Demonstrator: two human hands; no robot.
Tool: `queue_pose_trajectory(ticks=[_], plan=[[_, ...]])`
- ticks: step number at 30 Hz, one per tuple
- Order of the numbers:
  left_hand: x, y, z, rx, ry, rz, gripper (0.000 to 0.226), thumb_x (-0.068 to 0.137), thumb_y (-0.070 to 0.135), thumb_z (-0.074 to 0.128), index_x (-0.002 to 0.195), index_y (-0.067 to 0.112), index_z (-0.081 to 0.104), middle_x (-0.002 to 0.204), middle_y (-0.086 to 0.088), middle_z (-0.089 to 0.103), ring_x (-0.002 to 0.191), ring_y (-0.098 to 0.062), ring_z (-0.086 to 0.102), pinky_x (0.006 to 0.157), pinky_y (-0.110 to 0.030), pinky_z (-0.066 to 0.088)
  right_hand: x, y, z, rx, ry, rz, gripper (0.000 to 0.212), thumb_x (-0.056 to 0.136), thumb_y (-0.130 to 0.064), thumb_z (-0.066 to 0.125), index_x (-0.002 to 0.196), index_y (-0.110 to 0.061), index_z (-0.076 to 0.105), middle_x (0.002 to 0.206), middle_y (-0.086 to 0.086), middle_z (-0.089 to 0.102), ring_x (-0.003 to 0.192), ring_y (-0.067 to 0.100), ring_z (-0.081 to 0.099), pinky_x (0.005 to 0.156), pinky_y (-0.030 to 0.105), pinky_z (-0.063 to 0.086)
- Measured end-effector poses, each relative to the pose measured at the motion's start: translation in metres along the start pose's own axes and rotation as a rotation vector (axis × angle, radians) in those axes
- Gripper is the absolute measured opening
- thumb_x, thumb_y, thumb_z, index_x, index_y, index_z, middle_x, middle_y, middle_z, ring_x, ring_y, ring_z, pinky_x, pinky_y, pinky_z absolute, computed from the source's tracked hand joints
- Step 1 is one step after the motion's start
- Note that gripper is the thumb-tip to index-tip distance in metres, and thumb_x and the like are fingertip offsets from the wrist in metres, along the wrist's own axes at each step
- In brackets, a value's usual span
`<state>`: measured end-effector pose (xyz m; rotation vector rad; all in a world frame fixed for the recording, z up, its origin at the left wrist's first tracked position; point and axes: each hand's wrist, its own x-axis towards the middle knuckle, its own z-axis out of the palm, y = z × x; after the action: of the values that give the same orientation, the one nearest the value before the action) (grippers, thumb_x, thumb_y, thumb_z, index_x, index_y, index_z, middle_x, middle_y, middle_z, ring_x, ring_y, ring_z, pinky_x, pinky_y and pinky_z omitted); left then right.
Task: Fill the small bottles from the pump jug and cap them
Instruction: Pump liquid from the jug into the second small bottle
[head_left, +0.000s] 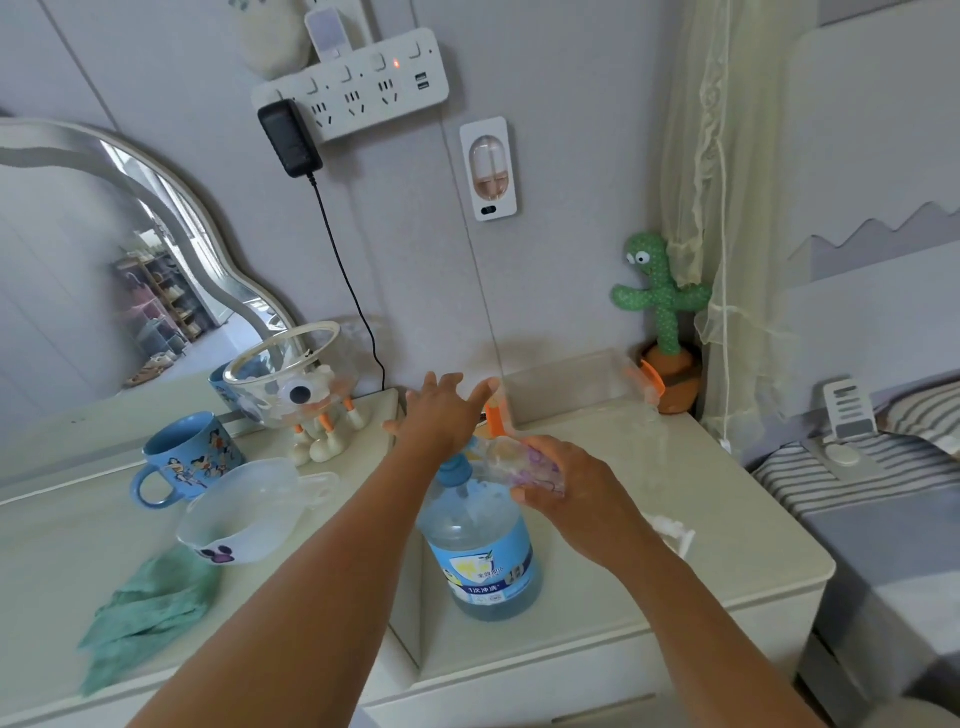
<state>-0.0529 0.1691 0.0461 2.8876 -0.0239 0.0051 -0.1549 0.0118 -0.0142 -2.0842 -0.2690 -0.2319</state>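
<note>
A clear pump jug (480, 556) of blue liquid with a blue label stands on the pale bedside cabinet (727, 561). Its blue pump head (457, 470) shows just under my left hand (441, 415), which lies flat on top with the fingers spread. My right hand (563, 480) grips a small clear bottle (511, 460) with purple print, held tilted right beside the pump head. Whether liquid is flowing cannot be made out.
On the dressing table at left: a blue cartoon mug (182, 457), a white bowl (244, 514), a teal cloth (150, 608), a glass bowl on a toy stand (283, 379). A clear box with orange clips (576, 384) and a cactus toy (662, 317) stand at the back.
</note>
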Motion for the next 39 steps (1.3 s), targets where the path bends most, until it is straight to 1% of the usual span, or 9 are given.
queue_pose_trajectory(ticks=[2,6,9,12,19,25,29,34,39], plan=[[0.000,0.001,-0.004,-0.062,0.035,-0.024,0.074,0.094,0.069,0.029,0.152,0.024,0.030,0.161,-0.009,0.020,0.147,-0.036,0.021,0.116,-0.059,0.020,-0.001,-0.002,0.001,0.008,0.007,0.000,0.050,0.085,-0.035,0.064,0.132,-0.035,0.048,0.118,-0.010,0.058,0.100,0.003,0.053,0.085,0.018,0.041],[0.002,0.001,-0.008,0.024,0.012,0.010,0.072,0.096,0.066,0.026,0.154,0.024,0.027,0.161,-0.013,0.019,0.148,-0.039,0.016,0.117,-0.058,0.018,-0.001,-0.006,0.000,0.067,-0.017,-0.002,0.051,0.086,-0.034,0.064,0.133,-0.034,0.047,0.126,-0.009,0.059,0.111,0.007,0.059,0.097,0.029,0.048],[0.003,0.000,-0.007,-0.028,-0.004,-0.018,0.075,0.095,0.068,0.026,0.153,0.021,0.029,0.161,-0.012,0.021,0.147,-0.039,0.018,0.116,-0.059,0.020,0.001,-0.005,-0.002,0.058,-0.045,-0.016,0.051,0.087,-0.035,0.062,0.136,-0.034,0.045,0.129,-0.010,0.057,0.113,0.006,0.058,0.099,0.030,0.047],[0.003,0.001,-0.004,-0.087,-0.009,-0.035,0.078,0.093,0.072,0.027,0.152,0.022,0.031,0.160,-0.010,0.023,0.146,-0.037,0.023,0.116,-0.059,0.022,0.004,-0.003,-0.005,0.046,-0.061,-0.029,0.052,0.088,-0.033,0.062,0.136,-0.035,0.044,0.128,-0.009,0.057,0.113,0.004,0.057,0.099,0.028,0.046],[0.010,-0.004,0.004,-0.128,-0.006,-0.047,0.066,0.094,0.068,0.029,0.148,0.031,0.037,0.162,-0.001,0.021,0.150,-0.029,0.014,0.117,-0.062,0.015,0.011,0.007,-0.003,0.049,-0.054,-0.059,0.053,0.086,-0.029,0.065,0.134,-0.040,0.045,0.120,-0.009,0.058,0.110,0.006,0.057,0.097,0.028,0.047],[0.006,-0.002,0.009,-0.011,0.004,-0.016,0.073,0.093,0.071,0.023,0.151,0.028,0.031,0.160,-0.002,0.025,0.148,-0.031,0.020,0.115,-0.063,0.016,0.007,0.010,-0.001,0.029,-0.053,-0.033,0.050,0.085,-0.030,0.065,0.131,-0.040,0.048,0.120,-0.007,0.059,0.109,0.008,0.057,0.096,0.029,0.047],[0.002,-0.001,0.003,-0.098,0.000,-0.061,0.072,0.092,0.071,0.028,0.152,0.032,0.029,0.164,0.002,0.013,0.151,-0.028,0.005,0.116,-0.067,0.007,0.006,0.004,-0.008,0.011,-0.068,-0.028,0.051,0.085,-0.033,0.065,0.133,-0.037,0.048,0.121,-0.007,0.059,0.108,0.005,0.055,0.092,0.022,0.045],[0.005,0.001,-0.004,-0.042,0.053,-0.038,0.082,0.090,0.074,0.028,0.156,0.026,0.018,0.165,-0.010,0.002,0.151,-0.038,-0.001,0.118,-0.062,0.006,0.007,-0.005,-0.012,0.066,-0.099,0.010,0.050,0.085,-0.033,0.065,0.133,-0.031,0.049,0.129,-0.007,0.058,0.115,0.008,0.056,0.100,0.032,0.045],[0.006,-0.002,0.001,-0.036,0.057,-0.048,0.083,0.089,0.077,0.026,0.154,0.026,0.023,0.164,-0.010,0.012,0.149,-0.041,0.010,0.116,-0.064,0.014,0.008,-0.004,-0.013,0.075,-0.109,0.002,0.049,0.084,-0.032,0.066,0.131,-0.031,0.051,0.129,-0.006,0.058,0.114,0.008,0.058,0.099,0.032,0.046]])
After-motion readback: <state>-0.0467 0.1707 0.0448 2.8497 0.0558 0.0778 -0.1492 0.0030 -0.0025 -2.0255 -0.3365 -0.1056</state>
